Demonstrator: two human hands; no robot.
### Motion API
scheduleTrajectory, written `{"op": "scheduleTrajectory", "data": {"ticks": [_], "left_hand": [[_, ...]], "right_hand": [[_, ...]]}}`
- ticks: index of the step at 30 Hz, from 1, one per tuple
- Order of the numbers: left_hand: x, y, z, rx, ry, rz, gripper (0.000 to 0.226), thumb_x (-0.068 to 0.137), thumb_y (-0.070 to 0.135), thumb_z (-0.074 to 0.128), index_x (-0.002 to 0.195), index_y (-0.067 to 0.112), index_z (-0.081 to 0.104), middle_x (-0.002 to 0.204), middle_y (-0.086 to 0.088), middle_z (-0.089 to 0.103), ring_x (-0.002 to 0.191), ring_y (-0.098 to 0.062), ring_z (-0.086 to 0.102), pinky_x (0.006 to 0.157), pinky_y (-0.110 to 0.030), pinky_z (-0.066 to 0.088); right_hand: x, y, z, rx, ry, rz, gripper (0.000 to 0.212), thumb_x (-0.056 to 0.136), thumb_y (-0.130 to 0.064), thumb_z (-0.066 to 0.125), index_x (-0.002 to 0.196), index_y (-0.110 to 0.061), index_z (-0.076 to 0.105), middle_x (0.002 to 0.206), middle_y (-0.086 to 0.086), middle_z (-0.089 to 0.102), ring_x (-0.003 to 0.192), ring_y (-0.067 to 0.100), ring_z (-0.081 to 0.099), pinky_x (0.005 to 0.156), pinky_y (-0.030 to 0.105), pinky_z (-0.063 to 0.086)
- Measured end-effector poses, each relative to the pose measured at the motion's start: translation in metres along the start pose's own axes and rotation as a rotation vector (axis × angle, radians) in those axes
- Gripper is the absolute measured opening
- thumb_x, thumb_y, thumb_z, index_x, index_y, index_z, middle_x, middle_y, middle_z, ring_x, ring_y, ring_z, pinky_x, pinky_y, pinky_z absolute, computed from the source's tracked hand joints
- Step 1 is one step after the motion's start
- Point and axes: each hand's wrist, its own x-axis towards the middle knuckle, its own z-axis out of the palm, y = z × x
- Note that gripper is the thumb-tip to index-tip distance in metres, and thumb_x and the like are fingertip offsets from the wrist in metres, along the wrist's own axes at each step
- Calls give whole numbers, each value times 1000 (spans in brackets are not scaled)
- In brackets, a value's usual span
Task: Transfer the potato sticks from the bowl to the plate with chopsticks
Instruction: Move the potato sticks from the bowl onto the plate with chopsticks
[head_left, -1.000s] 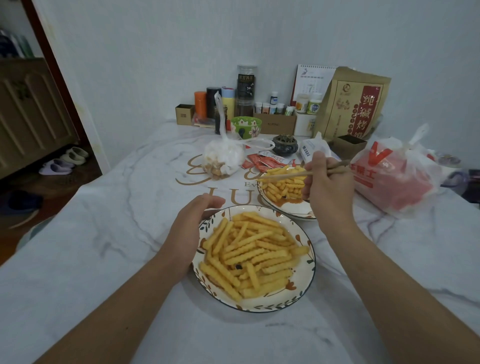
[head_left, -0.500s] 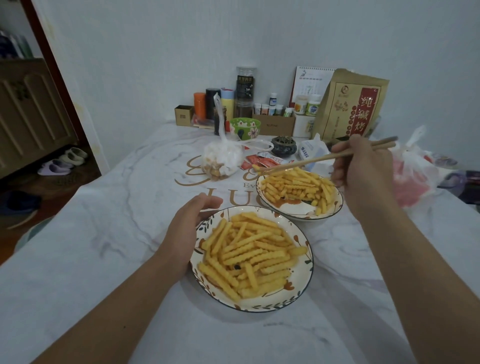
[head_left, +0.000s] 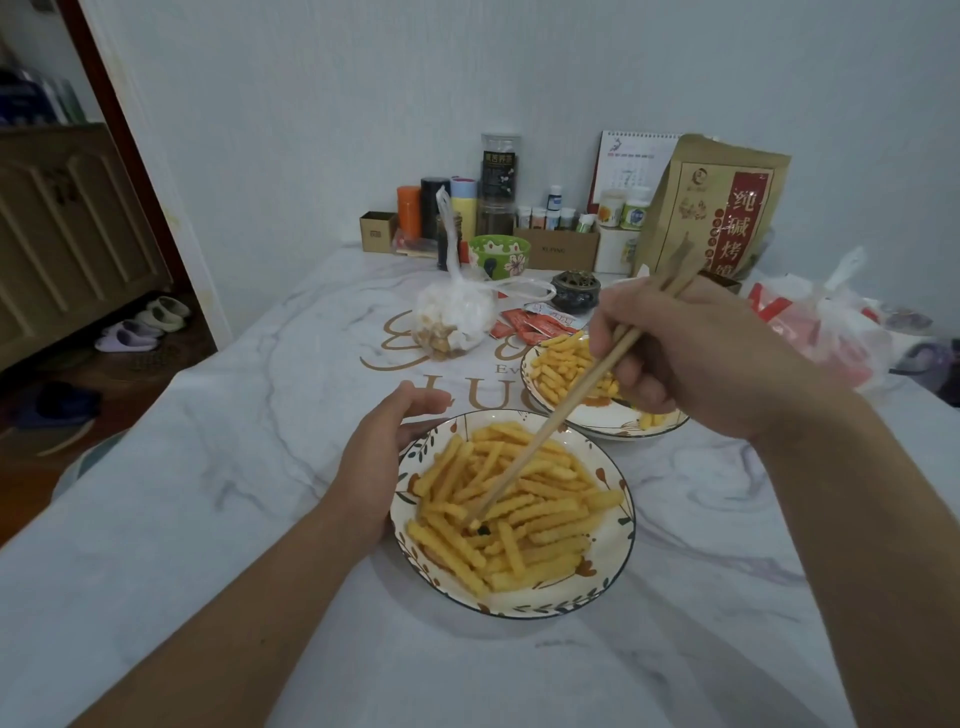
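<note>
The right hand (head_left: 691, 358) is held raised above the far dish (head_left: 602, 415), its fingers curled around a pair of wooden chopsticks (head_left: 561, 415). The sticks are slanted downward and toward the person, and their tips are set among the potato sticks (head_left: 509, 509) in the near dish (head_left: 613, 561), close to its middle. Whether a stick is actually pinched between the tips cannot be told. The right forearm is stretched in from the lower right, passing beside the near dish.

The left hand (head_left: 379, 457) is laid against the left rim of the near dish, the fingers loosely bent around the edge and the thumb raised just beyond the rim; nothing is gripped by it. The left forearm is extended in from the lower left across the marble-patterned table (head_left: 208, 493).

The near dish is filled with a heap of potato sticks and is placed between the two forearms. The far dish, touching or nearly touching the near dish at its far right edge, is partly hidden by the right hand; a smaller lot of potato sticks is seen in it. Which of the two is the bowl and which the plate cannot be told.

Beyond the near dish, a knotted plastic bag (head_left: 457, 317) of food is seen.
</note>
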Motion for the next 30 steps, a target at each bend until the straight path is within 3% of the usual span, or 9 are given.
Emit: {"op": "scheduleTrajectory", "data": {"ticks": [4,7,9,12,15,17,20,23,30], "left_hand": [[1,-1,-1,16,-2,13,43,106,48,45,108,17,75,105,-9,81,90,-28,76,86,-44,61],[1,-1,0,18,-2,21,43,106,48,45,106,18,75,106,-8,80,92,-27,77,87,-44,61],[1,-1,-1,19,-3,27,42,105,49,46,104,20,77,110,-6,80,100,-27,76,92,-46,60],[3,-2,-1,28,-3,44,42,105,50,46,104,21,77,112,-5,79,103,-25,76,93,-46,59],[5,-4,-1,27,-1,46,42,107,47,45,105,21,78,116,-4,79,109,-25,74,94,-47,59],[5,-5,-1,32,-1,51,42,107,46,44,105,21,78,117,-3,78,111,-26,73,97,-49,58],[6,-6,0,36,2,55,42,108,45,43,107,20,77,116,-4,79,108,-27,74,93,-46,59],[7,-6,-1,30,1,53,43,107,46,44,106,20,78,114,-6,79,107,-29,75,90,-46,59],[7,-7,-3,10,-12,33,42,106,48,46,100,24,80,115,-5,79,112,-30,73,100,-54,57]], "right_hand": [[-3,-3,-1,-77,-75,17,43,103,-27,51,69,-8,69,54,12,50,40,20,39,37,22,33],[-5,-5,-10,-48,-9,-4,39,97,-32,56,68,-11,70,52,10,49,39,19,40,36,22,33],[-1,-2,-20,31,186,-57,42,102,-25,55,65,-14,70,51,7,49,40,18,39,37,23,33],[8,9,-34,-22,638,-195,37,101,-21,53,69,-15,69,58,5,54,45,15,46,41,23,36],[14,25,-45,-225,947,-270,33,100,-33,53,71,-24,67,71,-3,67,66,9,66,60,24,50],[15,32,-47,-263,941,-278,33,100,-37,52,73,-25,67,75,0,70,74,14,69,66,27,52],[18,41,-46,-263,832,-241,37,104,-37,50,78,-21,70,71,6,63,61,13,57,54,26,45],[22,54,-40,-270,715,-208,36,104,-39,51,79,-25,72,64,-1,61,59,14,55,58,31,45],[28,74,-30,-372,566,-180,33,106,-35,51,84,-21,71,65,3,61,57,18,54,55,38,43]]}}
